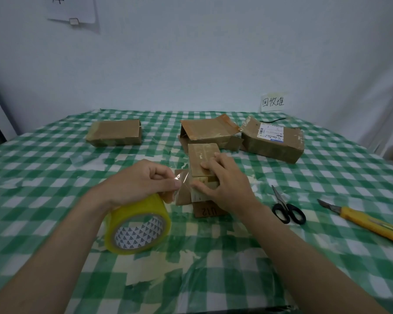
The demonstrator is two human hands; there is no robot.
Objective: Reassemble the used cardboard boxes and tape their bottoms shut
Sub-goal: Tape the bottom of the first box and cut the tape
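Note:
A small brown cardboard box [202, 159] stands at the middle of the checked table, its lower flaps spread flat around it. My right hand [222, 180] rests on it, fingers on the top face and thumb against its near end. My left hand [143, 180] pinches the free end of clear tape [179, 184] drawn from a yellow tape roll [137, 225] that sits under my wrist. The strip reaches toward the box's near left edge.
Three other cardboard boxes lie at the back: one [115, 132] at the left, an open one [208, 130] in the middle, one with a label [272, 141] at the right. Black scissors [286, 207] and a yellow utility knife [368, 223] lie to the right.

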